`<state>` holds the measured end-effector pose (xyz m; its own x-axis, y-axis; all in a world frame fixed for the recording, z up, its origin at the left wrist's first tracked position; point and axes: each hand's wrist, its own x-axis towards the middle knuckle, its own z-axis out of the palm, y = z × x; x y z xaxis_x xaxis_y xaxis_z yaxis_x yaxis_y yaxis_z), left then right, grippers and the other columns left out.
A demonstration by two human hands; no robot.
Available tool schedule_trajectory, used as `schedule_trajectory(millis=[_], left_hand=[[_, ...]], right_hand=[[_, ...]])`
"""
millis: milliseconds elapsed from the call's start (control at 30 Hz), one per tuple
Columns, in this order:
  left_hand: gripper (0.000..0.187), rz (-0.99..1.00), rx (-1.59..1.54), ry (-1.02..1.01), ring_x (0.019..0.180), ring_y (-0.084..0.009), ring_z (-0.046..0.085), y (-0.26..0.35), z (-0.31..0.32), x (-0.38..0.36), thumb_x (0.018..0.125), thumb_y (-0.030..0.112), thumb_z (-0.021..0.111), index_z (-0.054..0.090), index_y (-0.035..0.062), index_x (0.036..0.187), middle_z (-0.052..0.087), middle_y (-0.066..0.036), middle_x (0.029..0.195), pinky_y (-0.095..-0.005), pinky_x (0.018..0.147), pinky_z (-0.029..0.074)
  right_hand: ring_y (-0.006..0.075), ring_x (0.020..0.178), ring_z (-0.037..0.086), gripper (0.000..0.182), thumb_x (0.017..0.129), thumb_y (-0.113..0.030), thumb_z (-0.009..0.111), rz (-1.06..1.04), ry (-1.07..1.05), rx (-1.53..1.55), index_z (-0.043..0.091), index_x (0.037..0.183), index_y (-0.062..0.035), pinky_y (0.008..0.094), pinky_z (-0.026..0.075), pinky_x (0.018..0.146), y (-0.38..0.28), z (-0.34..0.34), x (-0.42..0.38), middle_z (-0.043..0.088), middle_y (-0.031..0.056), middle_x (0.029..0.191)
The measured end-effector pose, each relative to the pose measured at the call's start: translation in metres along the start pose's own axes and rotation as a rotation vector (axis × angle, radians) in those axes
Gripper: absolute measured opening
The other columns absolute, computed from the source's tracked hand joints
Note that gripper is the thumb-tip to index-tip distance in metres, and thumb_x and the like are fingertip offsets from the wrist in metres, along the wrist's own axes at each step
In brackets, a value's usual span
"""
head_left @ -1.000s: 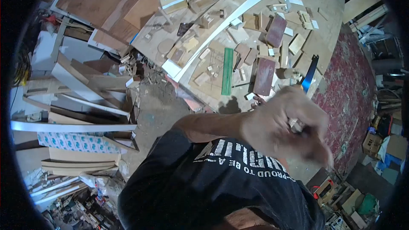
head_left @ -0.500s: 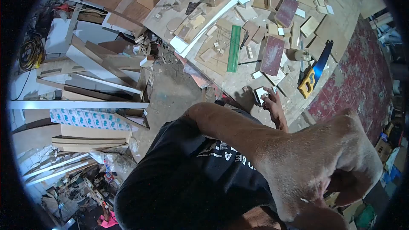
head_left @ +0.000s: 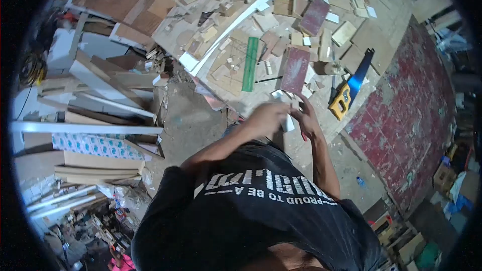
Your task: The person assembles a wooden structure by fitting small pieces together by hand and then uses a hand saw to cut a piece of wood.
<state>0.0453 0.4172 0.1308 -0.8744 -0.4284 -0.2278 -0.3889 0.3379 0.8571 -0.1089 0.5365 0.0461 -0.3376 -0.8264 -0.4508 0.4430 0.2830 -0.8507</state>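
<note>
Both of my hands meet over the near edge of the workbench (head_left: 273,88). My left hand (head_left: 271,119) is smeared by motion, so its fingers cannot be made out; it is close beside the right. My right hand (head_left: 306,116) has its fingers bent around a small white block (head_left: 288,123), partly covered by the hands. A thin red piece (head_left: 304,136) shows below the right palm. Just beyond the fingers lies a dark red, dusty board (head_left: 295,69). To the right rests a handsaw (head_left: 353,85) with a yellow handle and blue blade.
A green ruler (head_left: 250,64), a second red board (head_left: 315,16) and many wood offcuts (head_left: 344,33) cover the bench. A small jar (head_left: 332,68) stands by the saw. Planks (head_left: 100,128) lean on the left. Red worn flooring (head_left: 396,120) lies to the right.
My left hand has come down from close in front of the camera at the right to the bench beside my right hand. The view has shifted slightly.
</note>
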Motion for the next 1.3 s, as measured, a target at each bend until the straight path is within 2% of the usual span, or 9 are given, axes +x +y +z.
schedule_trajectory(millis=[67, 200, 467, 633, 867, 1000, 1067, 1167, 1300], left_hand=[[0.022, -0.228, 0.033, 0.059, 0.087, -0.0217, 0.069, -0.054, -0.016, -0.026, 0.089, 0.01, 0.062, 0.068, 0.0033, 0.109, 0.072, -0.013, 0.098, -0.0336, 0.079, 0.053], [0.016, -0.459, -0.332, 0.194, 0.081, -0.0145, 0.067, -0.121, -0.043, -0.034, 0.089, 0.011, 0.064, 0.069, 0.0025, 0.102, 0.072, -0.009, 0.094, -0.0295, 0.072, 0.052], [0.047, -0.003, -1.181, 0.278, 0.105, -0.0107, 0.057, -0.102, -0.13, 0.014, 0.093, 0.016, 0.066, 0.052, -0.0011, 0.134, 0.062, -0.008, 0.118, -0.0262, 0.081, 0.051], [0.04, -0.066, -0.855, 0.321, 0.079, -0.0095, 0.063, -0.148, -0.154, 0.018, 0.093, 0.019, 0.066, 0.059, 0.0015, 0.128, 0.068, -0.006, 0.094, -0.0243, 0.07, 0.053], [0.03, 0.087, -0.152, 0.581, 0.086, -0.0239, 0.07, -0.17, -0.175, -0.014, 0.091, 0.011, 0.064, 0.064, -0.0027, 0.118, 0.071, -0.018, 0.101, -0.034, 0.072, 0.054], [0.02, 0.008, 0.007, 0.672, 0.077, -0.032, 0.069, -0.184, -0.169, -0.025, 0.09, 0.007, 0.063, 0.067, -0.0031, 0.106, 0.07, -0.018, 0.087, -0.0384, 0.068, 0.053], [0.015, 0.02, -0.052, 0.759, 0.066, -0.0261, 0.068, -0.193, -0.165, -0.025, 0.092, 0.01, 0.061, 0.066, -0.004, 0.096, 0.069, -0.014, 0.078, -0.0366, 0.061, 0.051], [0.023, -0.523, -0.889, 0.481, 0.05, -0.0109, 0.056, -0.197, -0.164, -0.026, 0.098, 0.014, 0.056, 0.061, -0.0005, 0.081, 0.061, -0.004, 0.065, -0.0272, 0.041, 0.04], [0.019, -0.413, -0.812, 0.317, 0.049, -0.0119, 0.056, -0.218, -0.162, -0.034, 0.098, 0.014, 0.054, 0.059, 0.0008, 0.086, 0.059, -0.004, 0.063, -0.027, 0.042, 0.041]], right_hand=[[0.0273, 0.106, 0.064, 0.067, 0.089, 0.006, 0.058, -0.011, -0.086, 0.135, 0.031, 0.149, -0.0086, 0.0347, 0.055, 0.085, -0.021, 0.017, 0.019, 0.054, 0.0189, 0.129], [0.0206, 0.075, 0.069, 0.051, 0.091, -0.001, 0.063, -0.03, -0.081, 0.074, 0.042, 0.137, -0.002, 0.0276, 0.053, 0.06, -0.059, 0.062, 0.054, 0.067, 0.0114, 0.102], [0.0156, 0.069, 0.067, 0.027, 0.096, -0.007, 0.059, -0.173, -0.041, -0.027, 0.052, 0.12, 0.0027, 0.0267, 0.052, 0.059, -0.055, 0.166, 0.089, 0.068, 0.0122, 0.085], [0.0163, 0.069, 0.067, 0.021, 0.097, -0.008, 0.056, -0.143, -0.004, -0.159, 0.051, 0.115, 0.0017, 0.0267, 0.053, 0.059, -0.047, 0.214, 0.103, 0.069, 0.0138, 0.088], [0.0173, 0.066, 0.068, 0.013, 0.095, -0.009, 0.06, -0.268, 0.106, -0.669, 0.053, 0.099, 0.0015, 0.031, 0.051, 0.054, -0.016, 0.244, 0.116, 0.068, 0.0143, 0.077], [0.0372, 0.061, 0.066, 0.014, 0.089, -0.007, 0.063, -0.485, 0.094, -1.038, 0.053, 0.095, 0.0007, 0.0426, 0.05, 0.052, -0.02, 0.262, 0.123, 0.064, 0.0195, 0.066], [0.043, 0.064, 0.063, 0.019, 0.088, -0.007, 0.057, -0.464, 0.047, -1.136, 0.047, 0.101, 0.001, 0.0481, 0.049, 0.053, -0.007, 0.263, 0.128, 0.063, 0.0233, 0.071], [0.0442, 0.069, 0.064, 0.021, 0.091, -0.011, 0.052, -0.47, 0.037, -1.333, 0.044, 0.108, -0.0023, 0.0508, 0.051, 0.056, 0.009, 0.262, 0.133, 0.064, 0.0286, 0.083], [0.0443, 0.064, 0.063, 0.022, 0.09, -0.009, 0.055, -0.41, 0.153, -1.257, 0.05, 0.109, -0.0006, 0.0502, 0.05, 0.053, 0.03, 0.254, 0.139, 0.064, 0.0245, 0.074]])
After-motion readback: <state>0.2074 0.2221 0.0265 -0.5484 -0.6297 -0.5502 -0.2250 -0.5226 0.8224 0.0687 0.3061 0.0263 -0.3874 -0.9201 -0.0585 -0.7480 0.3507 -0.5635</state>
